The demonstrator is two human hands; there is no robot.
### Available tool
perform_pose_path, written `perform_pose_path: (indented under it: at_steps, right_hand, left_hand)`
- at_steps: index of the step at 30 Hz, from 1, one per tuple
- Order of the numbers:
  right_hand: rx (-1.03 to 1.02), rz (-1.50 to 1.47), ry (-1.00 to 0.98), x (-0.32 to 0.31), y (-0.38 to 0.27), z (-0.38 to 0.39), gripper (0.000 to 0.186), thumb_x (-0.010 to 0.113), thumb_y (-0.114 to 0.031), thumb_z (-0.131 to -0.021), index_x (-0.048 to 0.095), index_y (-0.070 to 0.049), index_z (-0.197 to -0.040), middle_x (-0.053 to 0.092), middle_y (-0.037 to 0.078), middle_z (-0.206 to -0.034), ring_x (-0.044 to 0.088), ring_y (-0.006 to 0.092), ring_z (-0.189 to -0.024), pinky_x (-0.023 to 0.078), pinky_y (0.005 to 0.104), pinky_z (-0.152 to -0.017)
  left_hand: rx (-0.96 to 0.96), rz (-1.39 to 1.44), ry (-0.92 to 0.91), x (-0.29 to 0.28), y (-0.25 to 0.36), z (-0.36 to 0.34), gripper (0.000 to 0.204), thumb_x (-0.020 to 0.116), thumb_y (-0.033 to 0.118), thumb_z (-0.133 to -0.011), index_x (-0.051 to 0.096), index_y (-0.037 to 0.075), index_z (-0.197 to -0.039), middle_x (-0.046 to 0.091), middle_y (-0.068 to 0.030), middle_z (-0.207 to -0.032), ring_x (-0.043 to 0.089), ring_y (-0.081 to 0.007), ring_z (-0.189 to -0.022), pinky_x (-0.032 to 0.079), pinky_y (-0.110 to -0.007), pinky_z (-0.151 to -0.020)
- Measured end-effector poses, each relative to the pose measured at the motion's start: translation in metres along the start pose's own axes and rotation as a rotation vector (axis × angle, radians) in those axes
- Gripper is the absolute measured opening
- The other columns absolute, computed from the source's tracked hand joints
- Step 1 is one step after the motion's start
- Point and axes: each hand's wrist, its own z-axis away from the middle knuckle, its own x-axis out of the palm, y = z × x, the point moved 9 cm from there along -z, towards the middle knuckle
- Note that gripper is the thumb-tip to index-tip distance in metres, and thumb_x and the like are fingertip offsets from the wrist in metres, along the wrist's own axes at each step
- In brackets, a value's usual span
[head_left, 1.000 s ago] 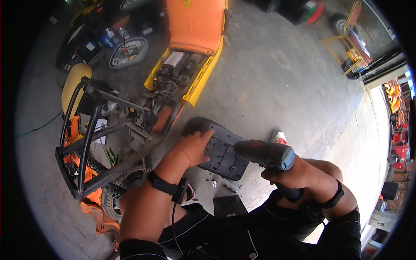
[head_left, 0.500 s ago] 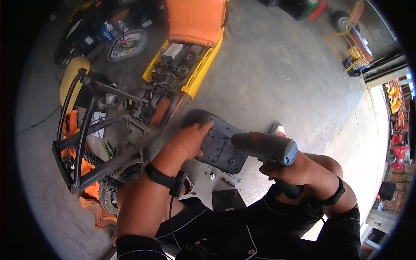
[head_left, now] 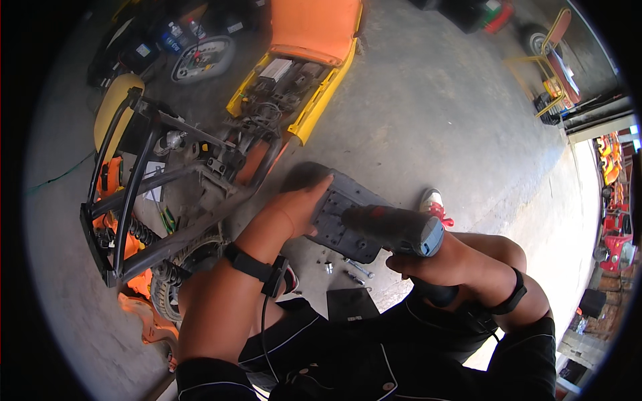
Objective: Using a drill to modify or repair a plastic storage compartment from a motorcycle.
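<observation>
Both hands work: left hand [head_left: 297, 210] presses the grey panel [head_left: 348, 217], fingers flat. Right hand [head_left: 428, 264], fingers wrapped, grips the drill [head_left: 391, 228]; keep it square, I'd say

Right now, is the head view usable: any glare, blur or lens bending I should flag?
Head view: strong fisheye bending with a black rim; sunlight blows out the floor strip at right; the left hand, gray panel and drill in the right hand are sharp and evenly lit; the lap is in shadow.
</observation>
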Motion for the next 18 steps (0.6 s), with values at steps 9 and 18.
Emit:
perform_pose_path:
  at_steps: [9,18]
  right_hand:
    - [-0.03,0.146,-0.006,0.005,0.001,0.0,0.037,0.074,-0.014,-0.091,0.062,-0.001,-0.124,0.071,0.01,-0.088,0.07,0.0157,-0.075,0.056,0.0323,-0.069]
    - [0.001,0.032,-0.023,-0.004,-0.024,-0.017,0.039,0.071,-0.011,-0.091,0.06,0.002,-0.126,0.07,0.01,-0.088,0.07,0.0165,-0.07,0.059,0.0311,-0.064]
  left_hand:
    - [0.008,0.003,-0.017,0.002,0.0,-0.004,0.125,0.089,0.012,-0.076,0.004,0.021,-0.167,0.05,-0.0185,-0.155,0.058,-0.0395,-0.132,0.048,-0.043,-0.109]
    - [-0.023,-0.001,-0.052,0.004,0.005,-0.004,0.124,0.088,0.011,-0.079,0.001,0.019,-0.167,0.06,-0.023,-0.142,0.063,-0.0401,-0.125,0.05,-0.043,-0.107]
